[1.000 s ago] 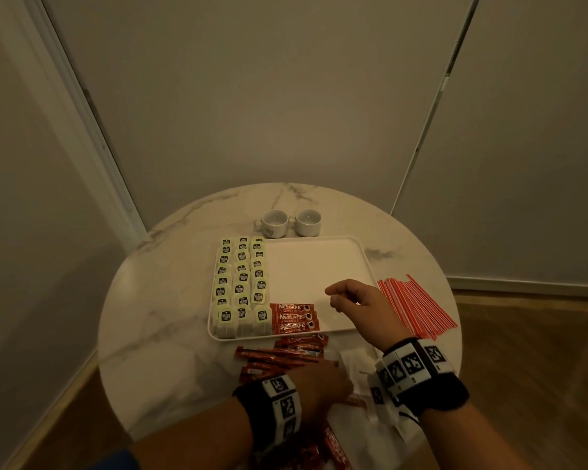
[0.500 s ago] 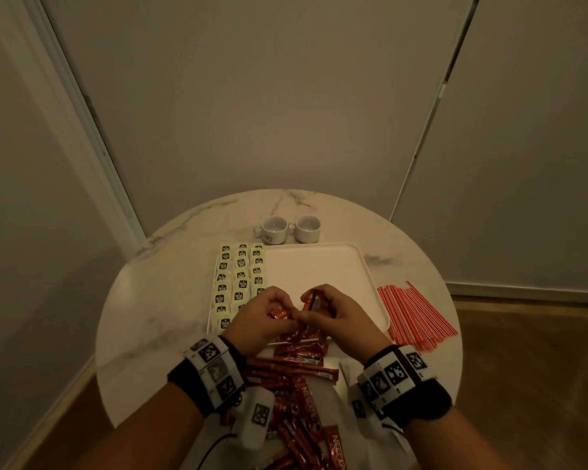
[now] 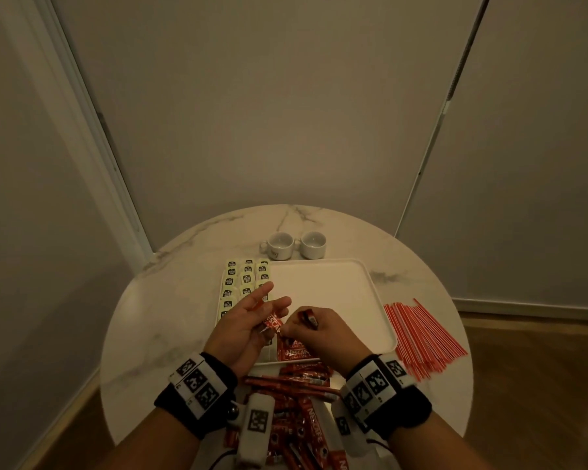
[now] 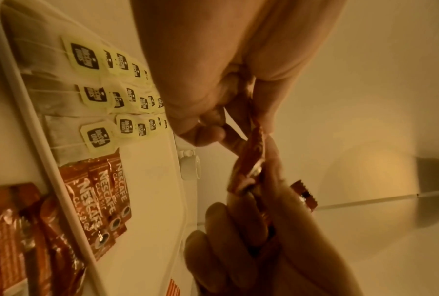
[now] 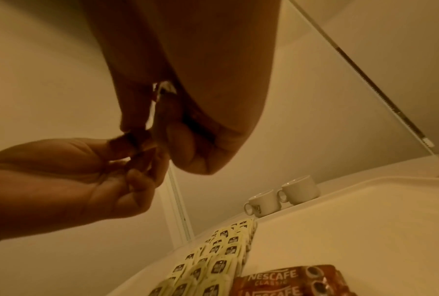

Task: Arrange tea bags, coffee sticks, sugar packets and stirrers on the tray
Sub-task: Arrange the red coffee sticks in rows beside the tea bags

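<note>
- Coffee sticks sit between my two hands above the near edge of the tray; my right hand pinches them, one end poking up past my knuckles.
- My left hand lies half open, fingers stretched out, the sticks resting across its fingertips.
- To do this well, I judge I should square the sticks flat and lay them next to the coffee sticks on the tray, labels up.
- Red foil wrappers look thin, crinkly and slippery, so a light pinch suits them.
- Tea bags fill the tray's left side in neat rows, soft paper with square tags.
- Loose coffee sticks lie heaped on the marble table; thin red stirrers lie right of the tray.
</note>
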`<state>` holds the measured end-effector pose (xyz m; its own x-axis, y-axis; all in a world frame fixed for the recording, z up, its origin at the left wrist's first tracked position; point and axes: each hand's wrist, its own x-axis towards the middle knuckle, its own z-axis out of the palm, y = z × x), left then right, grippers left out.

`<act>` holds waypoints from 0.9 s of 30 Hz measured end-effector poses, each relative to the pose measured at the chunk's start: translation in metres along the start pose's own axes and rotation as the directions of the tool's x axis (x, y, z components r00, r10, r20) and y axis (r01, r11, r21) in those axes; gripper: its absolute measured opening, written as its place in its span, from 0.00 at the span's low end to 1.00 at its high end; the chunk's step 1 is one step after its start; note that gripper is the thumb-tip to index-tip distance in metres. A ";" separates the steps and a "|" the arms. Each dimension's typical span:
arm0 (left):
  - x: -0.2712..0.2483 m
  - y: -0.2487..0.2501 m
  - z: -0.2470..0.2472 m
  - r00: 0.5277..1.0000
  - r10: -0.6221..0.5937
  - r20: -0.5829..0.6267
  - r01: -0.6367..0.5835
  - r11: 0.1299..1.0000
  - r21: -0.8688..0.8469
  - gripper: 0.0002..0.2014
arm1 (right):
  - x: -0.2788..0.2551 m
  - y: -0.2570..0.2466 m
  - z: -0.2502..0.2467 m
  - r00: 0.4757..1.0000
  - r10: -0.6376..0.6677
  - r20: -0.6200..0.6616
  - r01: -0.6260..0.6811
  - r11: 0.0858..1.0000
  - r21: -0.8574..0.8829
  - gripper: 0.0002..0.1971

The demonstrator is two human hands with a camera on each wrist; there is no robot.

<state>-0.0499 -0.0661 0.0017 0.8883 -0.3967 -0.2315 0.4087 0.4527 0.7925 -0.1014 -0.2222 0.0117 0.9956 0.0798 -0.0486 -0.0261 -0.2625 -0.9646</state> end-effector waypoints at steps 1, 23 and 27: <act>0.000 0.001 0.000 1.000 0.008 -0.005 -0.008 1.000 0.004 0.18 | 0.000 -0.001 0.001 1.000 -0.004 0.012 0.004 1.000 -0.019 0.06; 0.037 0.005 -0.007 0.987 0.141 -0.081 -0.091 0.892 0.442 0.06 | 0.047 0.000 -0.034 0.992 0.116 -0.054 -0.102 0.973 0.206 0.08; 0.043 -0.002 -0.008 0.987 0.147 -0.064 -0.092 0.847 0.523 0.06 | 0.064 -0.004 -0.034 0.973 0.083 -0.216 -0.096 0.994 -0.050 0.09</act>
<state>-0.0108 -0.0776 -0.0139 0.9502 -0.2739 -0.1483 0.1548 0.0020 0.9879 -0.0346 -0.2489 0.0215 0.9858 -0.1522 -0.0710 -0.1167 -0.3165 -0.9414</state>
